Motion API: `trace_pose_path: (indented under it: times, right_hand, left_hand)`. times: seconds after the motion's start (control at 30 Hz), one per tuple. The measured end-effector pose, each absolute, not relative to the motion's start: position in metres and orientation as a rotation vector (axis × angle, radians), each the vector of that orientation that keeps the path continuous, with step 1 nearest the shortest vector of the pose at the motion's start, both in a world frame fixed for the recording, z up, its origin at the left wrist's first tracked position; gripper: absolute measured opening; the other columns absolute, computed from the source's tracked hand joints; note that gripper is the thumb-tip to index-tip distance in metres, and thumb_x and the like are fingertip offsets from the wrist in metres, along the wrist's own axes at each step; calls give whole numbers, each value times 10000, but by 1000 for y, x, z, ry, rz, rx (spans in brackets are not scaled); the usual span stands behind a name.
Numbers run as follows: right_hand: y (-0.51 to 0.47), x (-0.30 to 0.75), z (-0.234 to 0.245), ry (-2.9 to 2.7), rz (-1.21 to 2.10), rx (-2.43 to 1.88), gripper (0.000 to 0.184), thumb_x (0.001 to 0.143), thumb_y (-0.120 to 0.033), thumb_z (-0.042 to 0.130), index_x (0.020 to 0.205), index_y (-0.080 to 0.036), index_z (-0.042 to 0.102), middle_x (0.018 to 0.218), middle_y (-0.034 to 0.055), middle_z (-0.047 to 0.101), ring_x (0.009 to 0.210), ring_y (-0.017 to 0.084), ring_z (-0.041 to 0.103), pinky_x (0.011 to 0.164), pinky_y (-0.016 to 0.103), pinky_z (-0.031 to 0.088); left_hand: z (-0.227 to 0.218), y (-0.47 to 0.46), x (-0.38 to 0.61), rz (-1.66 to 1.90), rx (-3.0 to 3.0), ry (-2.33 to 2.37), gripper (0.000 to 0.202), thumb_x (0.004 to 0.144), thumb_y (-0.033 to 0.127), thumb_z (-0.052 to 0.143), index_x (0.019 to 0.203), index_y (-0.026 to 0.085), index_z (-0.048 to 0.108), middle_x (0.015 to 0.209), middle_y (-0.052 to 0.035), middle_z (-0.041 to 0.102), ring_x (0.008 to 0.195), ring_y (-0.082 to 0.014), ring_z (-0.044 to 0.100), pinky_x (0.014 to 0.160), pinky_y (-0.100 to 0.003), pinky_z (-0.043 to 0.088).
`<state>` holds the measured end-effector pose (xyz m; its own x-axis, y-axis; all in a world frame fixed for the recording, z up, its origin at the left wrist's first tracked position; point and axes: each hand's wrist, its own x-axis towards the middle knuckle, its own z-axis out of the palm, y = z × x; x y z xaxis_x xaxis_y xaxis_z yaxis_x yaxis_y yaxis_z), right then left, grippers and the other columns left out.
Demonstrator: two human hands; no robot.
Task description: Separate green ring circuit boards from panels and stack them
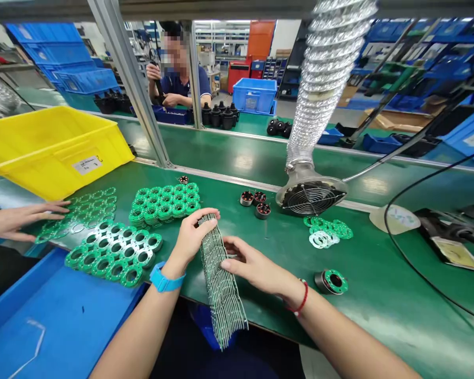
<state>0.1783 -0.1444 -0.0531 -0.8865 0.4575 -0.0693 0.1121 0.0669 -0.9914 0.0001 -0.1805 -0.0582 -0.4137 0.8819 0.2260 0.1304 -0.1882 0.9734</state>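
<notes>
My left hand (191,237) grips the upper end of a long mesh-like strip of small green parts (221,284) that hangs over the front edge of the green bench (379,295). My right hand (253,266) rests against the strip's right side, fingers closed on its edge. Stacks of green ring boards (164,202) sit just beyond my left hand. A panel of silver-and-green rings (116,252) lies to the left of it.
Another person's hand (16,221) lies on a flat green ring panel (82,213) at far left. A yellow bin (51,147), blue tray (55,316), fume duct with fan grille (312,197), three small motors (256,202), one motor (332,281), loose rings (327,231) and cables (418,273) surround me. A worker sits across.
</notes>
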Motion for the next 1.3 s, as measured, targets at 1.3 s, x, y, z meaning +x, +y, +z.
trace_pose_path:
  times: [1.3]
  right_hand:
    - [-164, 176, -37, -2246, 1450, -862, 510, 772, -441, 626, 1233, -240, 544, 1508, 93, 240, 1425, 221, 129, 1152, 465, 153]
  left_hand:
    - [-61, -190, -5, 1644, 1195, 1395, 353, 774, 315, 646, 1089, 160, 666, 1122, -73, 658, 1060, -204, 605, 940, -298, 463]
